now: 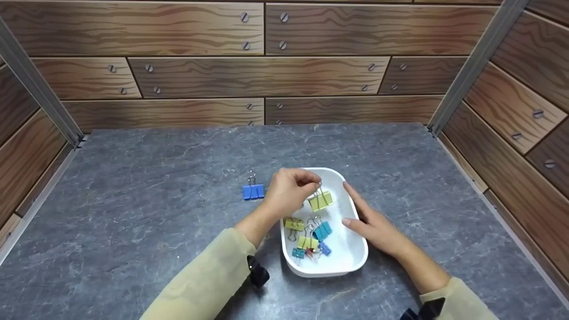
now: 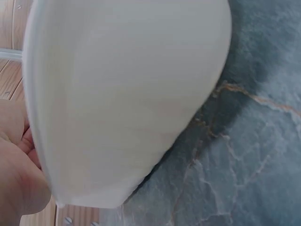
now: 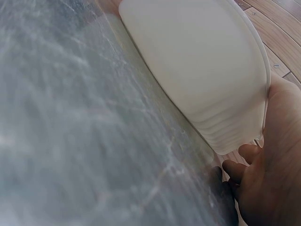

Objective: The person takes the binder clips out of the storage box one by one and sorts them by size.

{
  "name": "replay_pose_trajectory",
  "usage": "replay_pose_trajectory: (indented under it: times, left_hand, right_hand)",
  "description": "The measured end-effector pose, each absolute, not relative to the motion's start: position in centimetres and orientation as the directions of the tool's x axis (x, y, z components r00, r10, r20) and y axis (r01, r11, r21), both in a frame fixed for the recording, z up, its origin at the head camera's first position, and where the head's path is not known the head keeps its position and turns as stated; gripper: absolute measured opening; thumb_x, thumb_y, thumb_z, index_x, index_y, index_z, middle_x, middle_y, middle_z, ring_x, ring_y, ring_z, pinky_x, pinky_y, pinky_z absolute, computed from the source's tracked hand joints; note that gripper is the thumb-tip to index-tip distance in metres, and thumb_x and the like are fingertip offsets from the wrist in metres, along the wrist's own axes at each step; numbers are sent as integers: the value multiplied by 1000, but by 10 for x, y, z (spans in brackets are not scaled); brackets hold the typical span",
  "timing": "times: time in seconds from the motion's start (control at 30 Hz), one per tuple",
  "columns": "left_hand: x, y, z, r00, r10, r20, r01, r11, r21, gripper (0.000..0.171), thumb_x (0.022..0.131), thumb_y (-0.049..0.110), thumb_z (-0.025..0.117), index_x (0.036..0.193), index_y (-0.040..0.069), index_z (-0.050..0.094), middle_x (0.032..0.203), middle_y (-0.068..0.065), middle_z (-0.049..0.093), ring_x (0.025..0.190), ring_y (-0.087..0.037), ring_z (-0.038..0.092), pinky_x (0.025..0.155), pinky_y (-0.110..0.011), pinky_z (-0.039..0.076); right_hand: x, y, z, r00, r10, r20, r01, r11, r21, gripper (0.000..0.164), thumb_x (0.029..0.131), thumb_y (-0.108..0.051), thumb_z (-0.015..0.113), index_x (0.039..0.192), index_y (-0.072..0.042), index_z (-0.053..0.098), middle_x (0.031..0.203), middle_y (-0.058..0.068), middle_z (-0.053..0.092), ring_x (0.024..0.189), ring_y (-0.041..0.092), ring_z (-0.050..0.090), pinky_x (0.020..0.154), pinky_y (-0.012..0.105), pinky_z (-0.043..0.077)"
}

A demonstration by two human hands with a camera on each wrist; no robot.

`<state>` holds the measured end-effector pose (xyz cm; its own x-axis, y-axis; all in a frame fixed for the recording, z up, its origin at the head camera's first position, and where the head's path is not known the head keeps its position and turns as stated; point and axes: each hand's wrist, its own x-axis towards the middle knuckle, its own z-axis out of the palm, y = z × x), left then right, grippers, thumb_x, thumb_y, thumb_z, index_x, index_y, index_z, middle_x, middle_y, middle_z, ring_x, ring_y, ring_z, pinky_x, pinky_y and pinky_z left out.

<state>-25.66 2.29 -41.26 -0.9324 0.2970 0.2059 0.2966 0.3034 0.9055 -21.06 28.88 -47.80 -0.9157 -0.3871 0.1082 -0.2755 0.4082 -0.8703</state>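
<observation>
In the head view my left hand (image 1: 288, 191) reaches over a white plastic tub (image 1: 351, 258) and pinches the wire handles of a yellow-green binder clip (image 1: 321, 202) between thumb and fingertips. That clip hangs over the tub's far half. My right hand (image 1: 378, 229) rests at the tub's right rim, its fingers extended and its thumb over the inside. In the tub's near left part lie other binder clips: a teal one (image 1: 322, 231), yellow-green ones and small teal, blue and red ones. Both wrist views show the tub's outer wall (image 2: 127, 94), with the clips hidden.
A blue binder clip (image 1: 253, 192) stands on the grey marbled table (image 1: 155, 186), left of the tub and beyond my left forearm. Wood-patterned panels (image 1: 262, 75) with metal corner strips enclose the table at the back and both sides.
</observation>
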Motion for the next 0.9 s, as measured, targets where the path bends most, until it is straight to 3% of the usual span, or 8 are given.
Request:
replay_pose_trajectory:
  times: [0.13,0.4,0.57,0.73,0.9]
  left_hand:
    - [-255,19,-403,-950,276,148,218,245,945,11,100,14,75,107,16,84,92,5,76,70,-12,65,56,-30,58]
    - [-261,5,-381,-935,263,239,268,78,960,13,99,3,73,109,3,81,100,-6,79,90,-18,74,84,-35,61]
    - [-264,-15,-365,-933,232,276,293,39,955,13,97,0,74,107,3,80,104,-14,78,90,-20,73,85,-38,61]
    - [-267,-40,-355,-936,195,294,307,41,951,13,97,0,73,108,3,79,103,-12,77,92,-22,73,87,-41,61]
    - [-272,-65,-351,-939,148,311,323,70,944,13,99,1,72,109,3,80,100,-11,76,91,-22,72,83,-38,61]
  right_hand:
    - [-210,289,-478,-918,-383,102,-266,404,-875,84,105,-25,68,171,-33,17,173,16,25,148,36,42,104,30,50]
    - [-210,289,-476,-920,-384,81,-248,407,-879,83,105,-25,67,171,-34,17,170,20,31,145,36,46,102,29,52]
    - [-212,288,-477,-920,-383,85,-252,410,-877,83,105,-25,68,171,-35,18,171,18,28,146,37,44,101,29,52]
    - [-212,288,-477,-919,-383,92,-258,408,-876,83,105,-23,67,171,-35,18,171,19,27,143,39,47,98,31,55]
    - [-211,290,-477,-923,-374,94,-267,443,-856,83,105,-24,67,171,-36,18,173,15,25,149,37,40,102,29,50]
